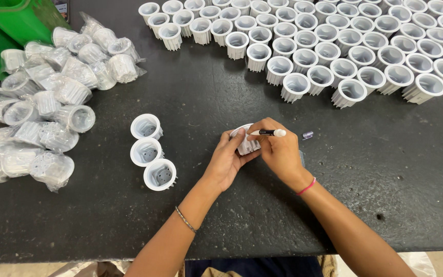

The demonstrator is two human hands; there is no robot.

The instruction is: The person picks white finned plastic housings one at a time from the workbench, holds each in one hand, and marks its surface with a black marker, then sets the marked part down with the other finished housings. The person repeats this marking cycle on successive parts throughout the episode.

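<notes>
While left hand cups housing, right hand pinches pen.

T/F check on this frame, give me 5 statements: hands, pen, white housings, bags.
1. The left hand holds a white ribbed housing. True.
2. The right hand holds a screwdriver. False: it holds a black pen with a white end.
3. Three loose housings stand left of the hands. True.
4. The bagged housings lie at the right. False: they are heaped at the left.
5. The rows of housings stand on a white table. False: the table is black.
</notes>
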